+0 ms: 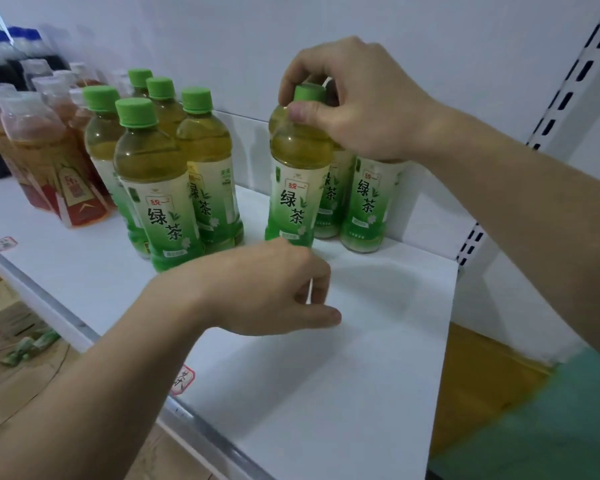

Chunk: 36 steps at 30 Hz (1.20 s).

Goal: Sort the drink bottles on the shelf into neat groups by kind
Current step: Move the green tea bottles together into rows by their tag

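On the white shelf (326, 358) my right hand (354, 98) grips the green cap of a green tea bottle (295, 188) that stands upright. Two more green tea bottles (368, 206) stand right behind it, their tops hidden under my right hand. A cluster of several green tea bottles (156, 188) stands to the left. My left hand (274, 289) hovers in front of the held bottle's base with loosely curled fingers and holds nothing.
Red-labelled amber tea bottles (49, 161) stand left of the green cluster, with dark cola bottles (0, 64) behind them. A slotted shelf upright (568, 98) rises on the right. The shelf's metal front edge (187, 420) carries small price tags. Boxes sit on the floor below left.
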Tool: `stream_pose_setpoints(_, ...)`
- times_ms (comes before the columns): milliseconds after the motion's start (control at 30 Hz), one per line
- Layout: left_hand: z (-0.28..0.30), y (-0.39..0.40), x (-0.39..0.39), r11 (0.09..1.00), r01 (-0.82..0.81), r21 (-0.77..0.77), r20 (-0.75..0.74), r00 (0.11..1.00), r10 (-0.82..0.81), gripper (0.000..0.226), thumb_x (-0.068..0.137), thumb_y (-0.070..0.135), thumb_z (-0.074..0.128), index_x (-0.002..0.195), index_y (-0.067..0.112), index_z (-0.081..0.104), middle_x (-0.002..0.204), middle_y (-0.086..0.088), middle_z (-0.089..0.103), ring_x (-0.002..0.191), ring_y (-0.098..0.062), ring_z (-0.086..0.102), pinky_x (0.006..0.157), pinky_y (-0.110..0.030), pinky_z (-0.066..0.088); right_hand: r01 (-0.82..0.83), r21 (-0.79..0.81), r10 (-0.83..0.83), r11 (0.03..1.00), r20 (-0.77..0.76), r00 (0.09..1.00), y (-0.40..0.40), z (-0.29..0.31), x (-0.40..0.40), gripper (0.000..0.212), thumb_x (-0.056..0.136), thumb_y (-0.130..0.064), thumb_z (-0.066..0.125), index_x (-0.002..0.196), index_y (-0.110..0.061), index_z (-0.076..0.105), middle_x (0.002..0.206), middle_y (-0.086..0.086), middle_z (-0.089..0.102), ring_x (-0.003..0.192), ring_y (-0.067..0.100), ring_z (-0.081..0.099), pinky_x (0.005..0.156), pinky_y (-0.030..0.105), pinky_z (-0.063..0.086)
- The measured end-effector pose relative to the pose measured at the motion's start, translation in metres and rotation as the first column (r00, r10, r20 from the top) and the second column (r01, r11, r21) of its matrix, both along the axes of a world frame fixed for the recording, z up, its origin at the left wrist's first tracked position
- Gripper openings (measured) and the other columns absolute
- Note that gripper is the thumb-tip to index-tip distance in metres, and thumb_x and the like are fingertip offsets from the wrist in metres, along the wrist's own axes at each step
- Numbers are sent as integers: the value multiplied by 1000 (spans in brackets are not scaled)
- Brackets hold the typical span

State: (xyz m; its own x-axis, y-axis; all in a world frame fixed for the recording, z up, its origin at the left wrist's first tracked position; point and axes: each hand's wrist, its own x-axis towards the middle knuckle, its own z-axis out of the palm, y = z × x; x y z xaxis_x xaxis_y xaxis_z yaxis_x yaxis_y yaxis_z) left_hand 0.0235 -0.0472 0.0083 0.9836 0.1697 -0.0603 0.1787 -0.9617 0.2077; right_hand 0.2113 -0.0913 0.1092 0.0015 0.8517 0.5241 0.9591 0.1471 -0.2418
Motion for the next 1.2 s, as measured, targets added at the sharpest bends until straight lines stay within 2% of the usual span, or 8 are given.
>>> stream_pose_setpoints(100,-2,14,-17,962,-254,101,155,959,237,45,80,76,50,80,32,60,69,16,62,63,-4,58,53,-20,46,44,-15,-44,999,12,999,-13,4,9,8,95,-33,66,102,-32,68,101,-10,64,78,-9,53,67,11,37)
stream_pose_setpoints(167,-18,22,-6,912,-409,39,91,910,404,63,79,73,62,121,27,60,104,12,68,86,-7,63,76,-31,57,59,-41,-59,997,-3,998,-20,5,13,7,96,-32,66,102,-33,68,102,-9,67,81,-7,56,69,14,41)
stream_pose_setpoints(233,-40,26,13,904,-403,-144,82,905,417,96,74,66,76,150,24,37,131,7,60,103,-11,62,90,-30,55,54,-52,-56,997,-26,998,-27,5,16,6,96,-31,66,102,-34,67,100,-9,69,81,-6,59,70,15,43)
stream_pose_setpoints(333,-58,26,36,886,-270,-378,247,892,377,88,70,52,88,143,31,44,126,19,61,94,9,58,78,-9,48,62,-54,-64,997,-41,997,-35,6,21,8,96,-31,66,103,-31,70,96,-10,70,73,-6,59,66,13,42)
stream_pose_setpoints(433,-65,23,45,880,-246,-407,286,881,378,77,71,51,87,136,34,49,117,22,62,95,9,59,80,-20,53,81,-58,-82,995,-25,996,-40,5,24,9,95,-31,67,103,-30,71,90,-12,66,65,-9,54,63,12,38)
stream_pose_setpoints(667,-68,13,52,873,-268,-407,263,882,392,82,76,49,85,140,23,40,137,2,60,120,-19,58,101,-44,49,116,-71,-115,991,8,993,-48,1,26,14,93,-38,69,104,-30,72,97,-3,69,66,0,54,65,21,41)
stream_pose_setpoints(1000,-70,12,59,897,-269,-352,282,883,376,80,79,48,82,143,24,42,137,7,59,119,-19,57,102,-49,47,201,-105,-200,974,20,980,-55,-4,22,13,95,-35,66,107,-31,69,95,-7,66,72,-1,54,65,19,41)
stream_pose_setpoints(1200,-65,16,54,916,-253,-312,242,911,334,88,77,56,80,147,26,35,142,3,57,127,-22,53,105,-50,45,324,-53,-316,945,117,942,-50,9,-9,23,93,-40,65,115,-32,66,108,-7,63,99,16,61,77,29,45)
